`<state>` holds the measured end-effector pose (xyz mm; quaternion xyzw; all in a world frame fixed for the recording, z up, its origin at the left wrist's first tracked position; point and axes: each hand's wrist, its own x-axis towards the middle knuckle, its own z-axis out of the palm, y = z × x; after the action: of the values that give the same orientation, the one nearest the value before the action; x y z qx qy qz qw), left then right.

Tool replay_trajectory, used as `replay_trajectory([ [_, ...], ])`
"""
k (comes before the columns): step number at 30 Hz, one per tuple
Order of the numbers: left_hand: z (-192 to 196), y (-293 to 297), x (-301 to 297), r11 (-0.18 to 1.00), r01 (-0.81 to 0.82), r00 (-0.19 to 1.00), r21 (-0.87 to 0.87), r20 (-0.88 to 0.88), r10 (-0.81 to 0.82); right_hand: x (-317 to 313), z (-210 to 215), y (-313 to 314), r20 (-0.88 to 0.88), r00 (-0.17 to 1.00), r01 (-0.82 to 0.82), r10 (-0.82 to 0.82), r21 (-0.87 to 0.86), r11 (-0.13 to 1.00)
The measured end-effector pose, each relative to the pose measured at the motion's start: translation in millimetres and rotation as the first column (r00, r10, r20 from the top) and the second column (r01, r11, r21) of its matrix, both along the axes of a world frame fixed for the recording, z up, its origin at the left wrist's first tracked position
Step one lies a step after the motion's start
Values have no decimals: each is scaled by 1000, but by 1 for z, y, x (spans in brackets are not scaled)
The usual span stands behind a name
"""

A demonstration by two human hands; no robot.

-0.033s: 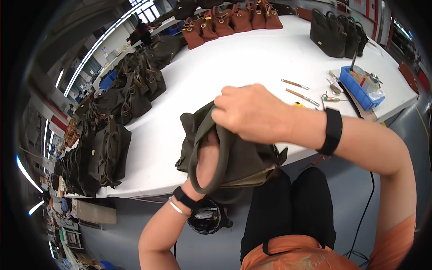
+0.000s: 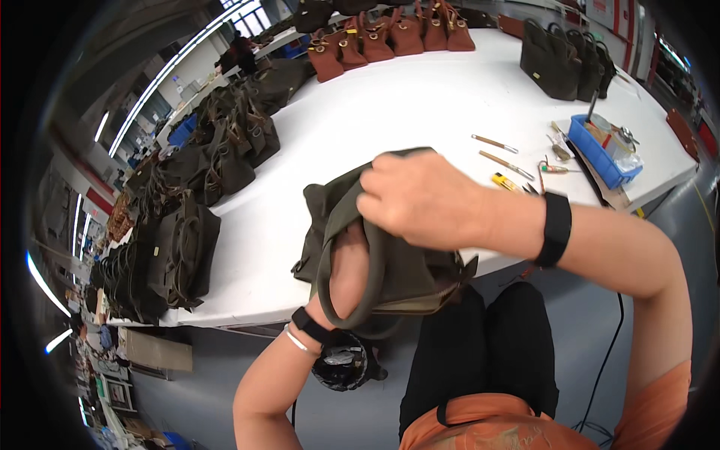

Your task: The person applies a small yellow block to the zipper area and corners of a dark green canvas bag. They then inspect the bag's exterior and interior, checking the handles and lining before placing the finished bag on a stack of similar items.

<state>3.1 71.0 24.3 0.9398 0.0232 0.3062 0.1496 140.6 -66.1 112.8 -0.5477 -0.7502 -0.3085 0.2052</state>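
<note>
A dark olive handbag [image 2: 412, 279] rests at the near edge of the white table, its near side overhanging toward my lap. My right hand [image 2: 420, 199] is closed on the bag's upper edge, knuckles up, with its fingertips tucked out of sight. Through the loop of the rounded handle [image 2: 373, 289] passes my left hand [image 2: 349, 271], reaching into or under the bag's folds. Its fingers are hidden there, so their grip does not show.
Dark olive bags [image 2: 184, 255] crowd the table's left side. Reddish-brown bags [image 2: 405, 36] line the back; more olive bags [image 2: 551, 64] stand back right. Right of the bag lie wooden-handled tools [image 2: 506, 163], a yellow cutter [image 2: 505, 182] and a blue bin [image 2: 600, 154].
My right hand and the bag edge it grips have shifted slightly down and right. More of the yellow cutter shows beside my right wrist. The whole view has moved a little.
</note>
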Motion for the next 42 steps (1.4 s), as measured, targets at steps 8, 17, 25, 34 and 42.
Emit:
replay_trajectory([
  [8,-21,34,-5,993,60,995,-106,80,-52,-34,-39,-29,34,998,-57,59,-54,997],
  [17,21,27,-14,958,137,990,-251,56,-127,-15,-9,-21,55,998,28,-32,78,997],
  [25,70,14,-37,906,-10,977,-424,-198,-82,22,26,-4,-81,992,111,-101,131,985],
  [34,110,27,-80,492,-63,966,-868,-177,-190,15,32,10,-167,978,124,-124,-14,992],
  [42,124,25,-90,753,-104,986,-650,-168,-9,16,28,16,-202,979,17,-1,76,997],
])
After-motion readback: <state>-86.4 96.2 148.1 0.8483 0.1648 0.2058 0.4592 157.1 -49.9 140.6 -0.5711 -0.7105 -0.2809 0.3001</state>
